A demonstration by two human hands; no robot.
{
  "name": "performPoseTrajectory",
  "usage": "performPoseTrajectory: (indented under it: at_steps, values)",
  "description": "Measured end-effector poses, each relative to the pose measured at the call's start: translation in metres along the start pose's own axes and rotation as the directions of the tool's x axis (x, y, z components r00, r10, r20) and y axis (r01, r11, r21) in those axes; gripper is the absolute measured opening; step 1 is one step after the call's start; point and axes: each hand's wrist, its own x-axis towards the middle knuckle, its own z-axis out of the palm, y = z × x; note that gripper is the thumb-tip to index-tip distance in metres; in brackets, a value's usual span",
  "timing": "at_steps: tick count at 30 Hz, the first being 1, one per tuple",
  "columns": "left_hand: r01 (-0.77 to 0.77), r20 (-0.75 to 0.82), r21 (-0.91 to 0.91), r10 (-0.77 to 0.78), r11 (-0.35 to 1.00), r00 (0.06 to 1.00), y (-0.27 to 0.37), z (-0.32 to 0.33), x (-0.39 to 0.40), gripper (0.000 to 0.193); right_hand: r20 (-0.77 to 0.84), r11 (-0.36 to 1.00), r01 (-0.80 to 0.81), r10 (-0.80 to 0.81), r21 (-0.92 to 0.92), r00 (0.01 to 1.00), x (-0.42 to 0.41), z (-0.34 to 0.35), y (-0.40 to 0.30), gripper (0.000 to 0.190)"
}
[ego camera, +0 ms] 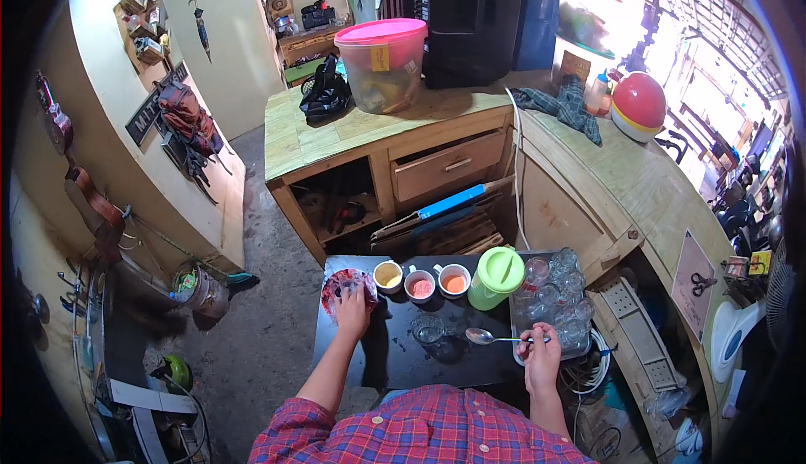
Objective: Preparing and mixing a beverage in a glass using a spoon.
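Observation:
My left hand (352, 311) reaches over a red patterned dish (330, 287), its fingertips on or among dark pieces there; whether they pinch anything I cannot tell. A metal spoon (481, 336) is held by its handle in my right hand (541, 352), its bowl pointing left over the black tabletop (390, 363). Between my hands stands a drinking glass (428, 328), with wet spots about it. Behind it are a white mug of yellow contents (388, 275), one of pink (419, 285) and one of orange (453, 281). Right of these stands a lidded green pitcher (496, 278).
Several upturned-looking glasses crowd a tray (521, 313) by my right hand. Beyond the table stands a wooden counter (296, 127) with a pink-lidded tub (380, 67), a black speaker (469, 23) and a red-and-white helmet (638, 102). Coiled white cable (589, 369) hangs at right.

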Motion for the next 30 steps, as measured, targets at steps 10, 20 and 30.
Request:
performPoseTrajectory:
  at_steps: [10,20,30]
  values:
    - [-0.008,-0.061,0.205,0.021,0.979,0.998,0.004,-0.009,0.01,0.021,0.013,0.999,0.025,-0.026,0.042,1.0,-0.011,-0.009,-0.007,0.016]
    - [-0.051,-0.367,-0.104,0.009,0.993,0.93,-0.023,-0.019,-0.01,0.019,0.111,0.956,-0.006,-0.027,0.293,0.993,-0.017,-0.007,-0.02,0.016]
    - [-0.13,-0.453,-0.787,-0.422,0.604,0.785,-0.003,-0.068,-0.019,0.025,0.15,0.934,-0.088,0.038,0.346,0.988,-0.015,-0.009,-0.018,0.016]
